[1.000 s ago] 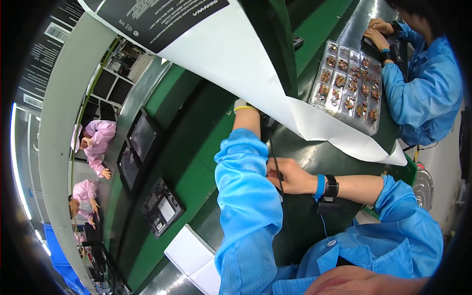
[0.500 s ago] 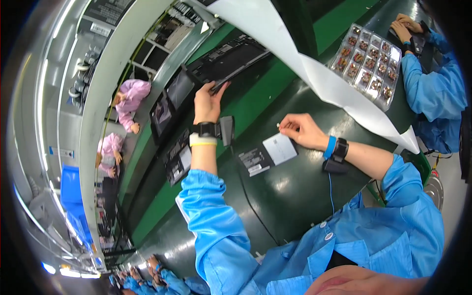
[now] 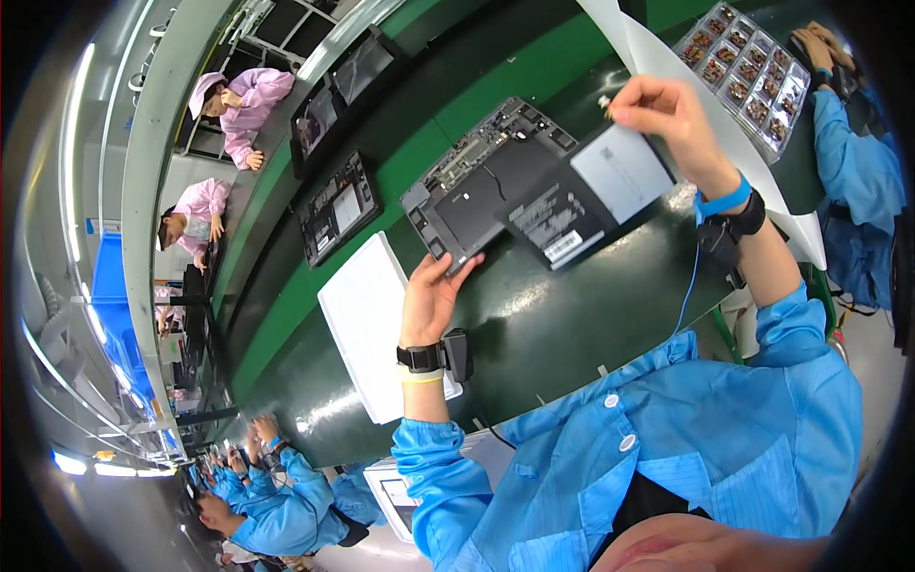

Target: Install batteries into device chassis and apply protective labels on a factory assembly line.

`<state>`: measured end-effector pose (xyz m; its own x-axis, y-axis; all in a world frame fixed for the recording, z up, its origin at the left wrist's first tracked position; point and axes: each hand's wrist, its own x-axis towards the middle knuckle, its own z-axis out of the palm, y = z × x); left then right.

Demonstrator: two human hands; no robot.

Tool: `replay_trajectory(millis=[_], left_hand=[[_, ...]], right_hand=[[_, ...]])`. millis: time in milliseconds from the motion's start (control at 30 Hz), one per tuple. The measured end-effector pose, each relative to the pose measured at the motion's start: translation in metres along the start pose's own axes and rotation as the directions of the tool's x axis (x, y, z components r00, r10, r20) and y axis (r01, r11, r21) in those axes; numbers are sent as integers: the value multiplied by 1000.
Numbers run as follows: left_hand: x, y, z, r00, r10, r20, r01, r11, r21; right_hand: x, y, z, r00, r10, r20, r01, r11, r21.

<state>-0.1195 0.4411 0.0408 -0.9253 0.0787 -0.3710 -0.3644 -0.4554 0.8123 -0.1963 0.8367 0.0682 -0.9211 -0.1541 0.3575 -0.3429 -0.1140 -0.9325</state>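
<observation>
My left hand (image 3: pixel 434 300) has its thumb and fingers closed on the near corner of an opened laptop base (image 3: pixel 467 205), whose circuit board and dark inner tray show. To the right, my right hand (image 3: pixel 667 119) pinches a small whitish, gold-tinted piece (image 3: pixel 605 105) between thumb and fingertips. Just below that hand is a flat battery pack (image 3: pixel 562 214), black with printing on one half and silver-grey on the other. It overlaps the laptop base's right side in view. I cannot tell whether the pinched piece is joined to the pack, or whether the pack touches the base.
A white flat panel (image 3: pixel 367 329) lies left of my left hand. Beyond it sits another opened laptop base (image 3: pixel 338 210). A clear compartment tray (image 3: pixel 743 76) of small parts stands far right, near a co-worker's hands (image 3: pixel 824 46). A blue cord (image 3: pixel 688 296) hangs from my right wrist.
My left hand has brought the laptop base nearer to me and beside the battery pack. My right hand still pinches the small piece. The view has shifted, and the white panel now shows.
</observation>
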Motion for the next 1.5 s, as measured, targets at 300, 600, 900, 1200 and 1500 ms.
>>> replay_trajectory(millis=[300,600,900,1200,1500], left_hand=[[-14,6,-2,913,406,-29,-92,275,957],[34,-8,75,998,42,39,-57,813,579],[54,-17,64,990,47,135,-142,419,897],[28,9,63,898,279,340,-409,243,880],[16,26,59,809,373,454,-487,-9,874]], right_hand=[[4,44,-12,944,28,-330,1,996,86],[-1,56,-5,906,52,-420,-22,997,76],[-1,63,-5,870,22,-492,16,997,73],[17,52,39,945,-204,-254,143,961,-236],[49,62,89,981,-59,187,135,895,-424]])
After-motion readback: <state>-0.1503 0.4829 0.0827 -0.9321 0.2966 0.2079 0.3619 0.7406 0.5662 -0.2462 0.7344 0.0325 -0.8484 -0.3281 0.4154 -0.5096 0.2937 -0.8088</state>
